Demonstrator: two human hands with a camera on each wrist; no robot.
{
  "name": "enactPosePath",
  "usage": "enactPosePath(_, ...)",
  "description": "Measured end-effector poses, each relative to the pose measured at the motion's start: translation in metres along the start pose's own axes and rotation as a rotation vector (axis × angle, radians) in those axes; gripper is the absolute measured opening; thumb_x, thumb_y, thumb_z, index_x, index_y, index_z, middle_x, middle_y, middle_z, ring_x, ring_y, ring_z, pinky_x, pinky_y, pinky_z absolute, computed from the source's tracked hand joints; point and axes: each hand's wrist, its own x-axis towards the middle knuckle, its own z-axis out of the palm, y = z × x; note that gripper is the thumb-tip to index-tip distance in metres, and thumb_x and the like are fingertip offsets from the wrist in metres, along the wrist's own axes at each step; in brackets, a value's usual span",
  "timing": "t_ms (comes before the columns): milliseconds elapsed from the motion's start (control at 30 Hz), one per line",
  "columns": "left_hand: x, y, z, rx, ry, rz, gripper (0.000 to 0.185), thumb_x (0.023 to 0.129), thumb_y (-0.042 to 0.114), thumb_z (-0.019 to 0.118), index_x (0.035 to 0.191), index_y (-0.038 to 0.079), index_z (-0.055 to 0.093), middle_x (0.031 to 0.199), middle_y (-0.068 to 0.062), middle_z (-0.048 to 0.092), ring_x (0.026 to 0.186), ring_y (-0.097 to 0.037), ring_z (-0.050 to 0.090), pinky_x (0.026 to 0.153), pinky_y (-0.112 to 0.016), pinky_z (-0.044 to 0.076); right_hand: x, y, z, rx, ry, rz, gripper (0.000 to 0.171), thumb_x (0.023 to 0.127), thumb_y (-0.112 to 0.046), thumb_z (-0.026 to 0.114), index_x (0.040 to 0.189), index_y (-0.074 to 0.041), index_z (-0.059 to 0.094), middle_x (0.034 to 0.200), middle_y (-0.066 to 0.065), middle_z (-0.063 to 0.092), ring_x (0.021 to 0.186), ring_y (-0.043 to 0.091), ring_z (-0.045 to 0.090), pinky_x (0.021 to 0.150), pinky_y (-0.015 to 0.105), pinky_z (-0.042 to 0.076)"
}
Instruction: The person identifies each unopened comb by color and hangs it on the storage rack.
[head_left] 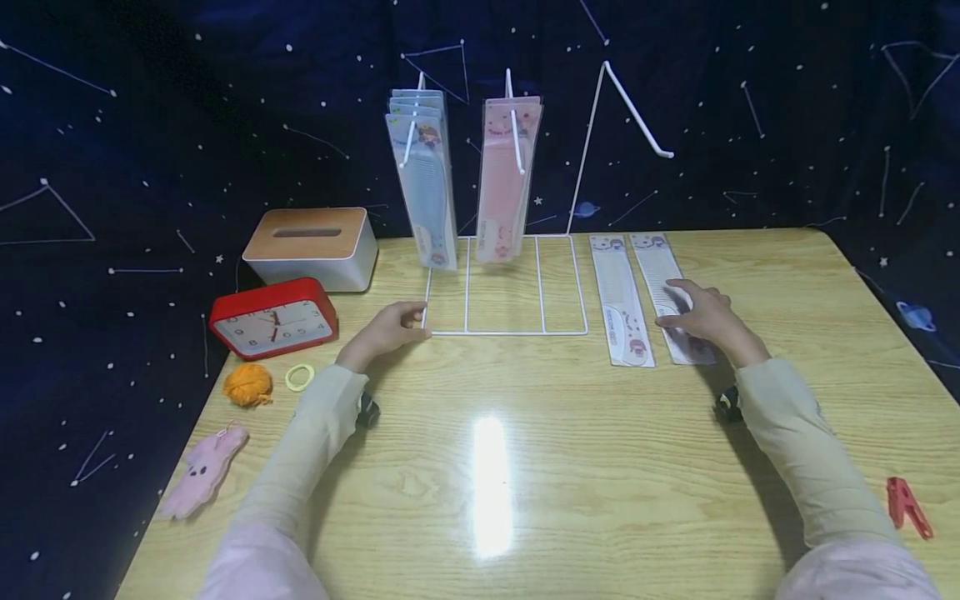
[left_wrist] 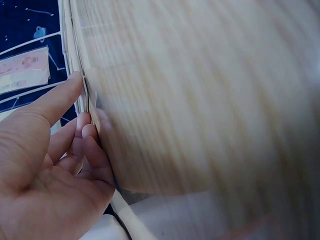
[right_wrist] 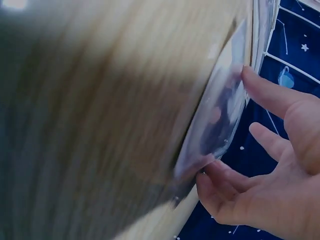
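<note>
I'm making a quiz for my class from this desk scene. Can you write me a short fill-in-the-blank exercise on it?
1. The left hand holds a corner of the white wire ____.
2. The right hand rests on a packaged ____ lying flat on the table.
3. The clock has a ____ case.

Missing words: rack; comb; red

1. Staged tabletop recording corner, home-like, not a shop: wooden table (head_left: pixel 570 467) backed by a dark starry cloth backdrop (head_left: pixel 150 125).
2. Household bits left of the white wire display rack (head_left: pixel 510 321): tissue box (head_left: pixel 311 247), red clock (head_left: pixel 272 317), orange yarn ball (head_left: pixel 247 384), pink plush (head_left: pixel 204 468).
3. Packaged combs (head_left: pixel 423 179) hang on the rack's hooks.
4. Red clothespin (head_left: pixel 907 505) far right of the rack.
</note>
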Motion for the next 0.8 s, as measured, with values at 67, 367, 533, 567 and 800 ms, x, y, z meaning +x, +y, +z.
enactPosePath(67, 0.0, 0.0, 0.0, -0.004, 0.002, 0.0, 0.059, 0.09, 0.014, 0.065, 0.14, -0.006, 0.04, 0.117, -0.016, 0.052, 0.097, -0.024, 0.043, 0.084, -0.033, 0.037, 0.001, 0.001, 0.0, 0.004, 0.004, 0.025, 0.078, 0.085, -0.028, 0.069, 0.144, 0.002, 0.027, 0.135, 0.045, 0.022, 0.117, 0.06, 0.023, 0.091, 0.07, 0.027)
enactPosePath(367, 0.0, -0.001, 0.001, -0.038, 0.003, -0.007, 0.06, 0.089, 0.013, 0.066, 0.14, -0.006, 0.041, 0.117, -0.017, 0.053, 0.099, -0.024, 0.045, 0.087, -0.035, 0.038, -0.006, 0.005, 0.002, 0.105, 0.105, 0.037, 0.068, 0.08, -0.02, 0.075, 0.133, 0.005, 0.04, 0.124, 0.047, 0.024, 0.085, 0.041, 0.043, 0.055, 0.038, 0.046)
enactPosePath(533, 0.0, 0.002, 0.001, -0.027, 0.005, -0.014, 0.059, 0.089, 0.012, 0.066, 0.14, -0.006, 0.041, 0.116, -0.017, 0.052, 0.1, -0.025, 0.045, 0.088, -0.035, 0.039, -0.013, 0.007, 0.002, 0.138, 0.108, 0.017, 0.063, 0.082, -0.013, 0.069, 0.137, 0.001, 0.041, 0.125, 0.043, 0.034, 0.055, 0.02, 0.048, 0.046, 0.029, 0.043)
enactPosePath(567, -0.001, 0.002, 0.001, -0.03, 0.004, -0.016, 0.06, 0.089, 0.012, 0.066, 0.14, -0.006, 0.041, 0.115, -0.016, 0.052, 0.1, -0.025, 0.045, 0.088, -0.035, 0.038, -0.015, 0.007, 0.002, 0.148, 0.101, 0.015, 0.063, 0.083, -0.011, 0.066, 0.139, 0.0, 0.04, 0.124, 0.041, 0.036, 0.052, 0.017, 0.048, 0.045, 0.029, 0.043)
enactPosePath(800, -0.001, 0.003, 0.0, -0.037, 0.005, -0.012, 0.059, 0.089, 0.011, 0.066, 0.14, -0.007, 0.04, 0.112, -0.014, 0.051, 0.096, -0.023, 0.043, 0.083, -0.032, 0.037, -0.03, 0.003, 0.0, 0.18, 0.126, -0.016, 0.071, 0.083, -0.006, 0.06, 0.147, -0.001, 0.03, 0.131, 0.038, 0.039, 0.064, 0.027, 0.052, 0.05, 0.035, 0.045)
